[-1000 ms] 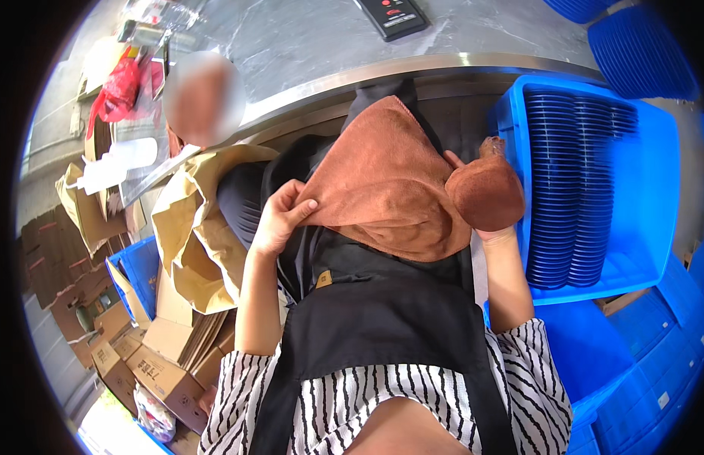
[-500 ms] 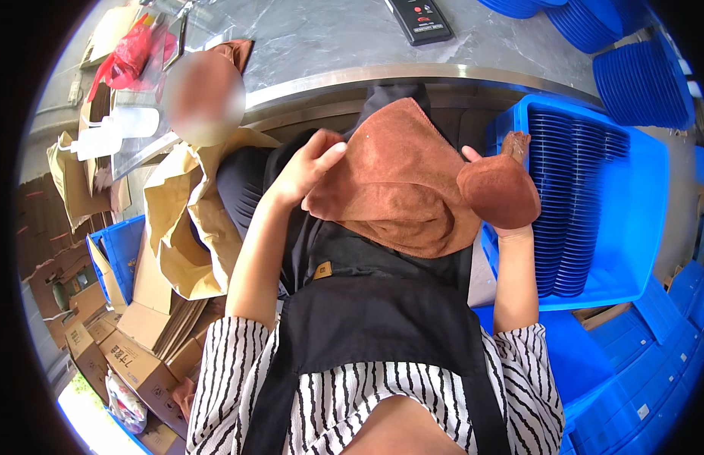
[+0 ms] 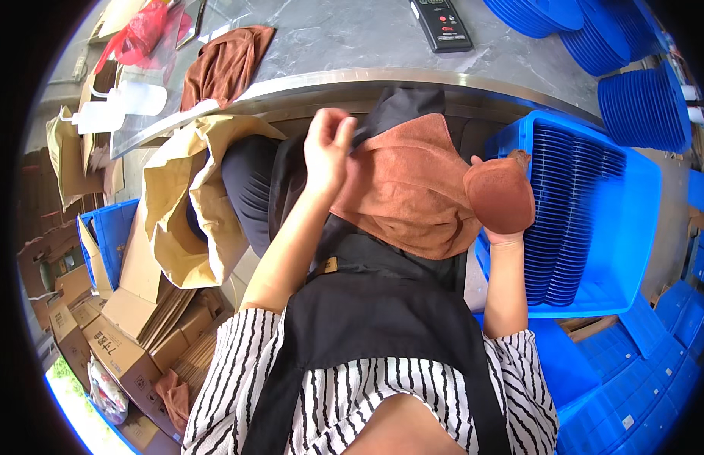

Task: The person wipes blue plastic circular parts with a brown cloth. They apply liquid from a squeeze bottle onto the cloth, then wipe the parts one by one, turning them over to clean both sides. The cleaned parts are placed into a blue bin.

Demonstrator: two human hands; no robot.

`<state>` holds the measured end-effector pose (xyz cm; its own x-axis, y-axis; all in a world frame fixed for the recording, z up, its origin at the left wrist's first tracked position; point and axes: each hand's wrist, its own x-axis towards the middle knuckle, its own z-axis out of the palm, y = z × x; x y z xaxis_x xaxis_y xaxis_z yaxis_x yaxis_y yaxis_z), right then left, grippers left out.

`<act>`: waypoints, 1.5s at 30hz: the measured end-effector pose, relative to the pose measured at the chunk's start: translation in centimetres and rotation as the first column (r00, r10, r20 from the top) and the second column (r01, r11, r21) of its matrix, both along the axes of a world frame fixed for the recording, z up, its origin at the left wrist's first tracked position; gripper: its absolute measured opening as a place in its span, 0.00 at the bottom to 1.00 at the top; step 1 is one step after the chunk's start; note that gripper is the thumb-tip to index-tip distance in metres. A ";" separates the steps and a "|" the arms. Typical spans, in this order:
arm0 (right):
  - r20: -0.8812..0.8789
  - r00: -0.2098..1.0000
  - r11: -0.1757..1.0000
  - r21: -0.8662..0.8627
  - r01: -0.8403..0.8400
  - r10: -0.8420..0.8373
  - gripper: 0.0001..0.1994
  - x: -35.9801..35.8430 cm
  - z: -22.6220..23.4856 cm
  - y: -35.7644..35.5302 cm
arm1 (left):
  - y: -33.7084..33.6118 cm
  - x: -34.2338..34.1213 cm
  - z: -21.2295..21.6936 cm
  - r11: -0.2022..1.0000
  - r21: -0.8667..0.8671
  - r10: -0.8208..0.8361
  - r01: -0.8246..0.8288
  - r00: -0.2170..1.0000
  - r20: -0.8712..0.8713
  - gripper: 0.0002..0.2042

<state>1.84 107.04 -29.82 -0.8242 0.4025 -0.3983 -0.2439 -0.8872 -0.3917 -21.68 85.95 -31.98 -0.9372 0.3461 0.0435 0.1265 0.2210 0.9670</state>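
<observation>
Across my lap lies a reddish-brown cloth (image 3: 405, 178), its right part meeting a smooth round brown pad with a bunched tuft at its top (image 3: 500, 196). My right hand (image 3: 504, 236) holds this pad from behind; most of its fingers are hidden, with one fingertip showing at the left rim. Over the cloth's left edge, my left hand (image 3: 327, 152) is raised with its fingers curled in. Whether anything small is between those fingers cannot be made out.
To my right stands a blue crate (image 3: 628, 227) with rows of dark blue discs (image 3: 553, 220). More blue stacks (image 3: 644, 110), a black handheld meter (image 3: 441, 26) and a brown cloth (image 3: 227, 67) are on the grey table (image 3: 329, 38). A tan bag (image 3: 170, 220) and cardboard boxes (image 3: 125, 349) lie left.
My left hand has moved up and right across the cloth's left edge, its fingers curling in. The cloth's left part has shifted, while my right hand keeps the pad.
</observation>
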 end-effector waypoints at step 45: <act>-0.272 0.959 0.981 -0.192 0.024 -0.076 0.28 -6.7 0.0 -6.0 | 0.6 -1.5 3.0 0.878 -0.240 -0.325 0.414 0.884 0.337 0.20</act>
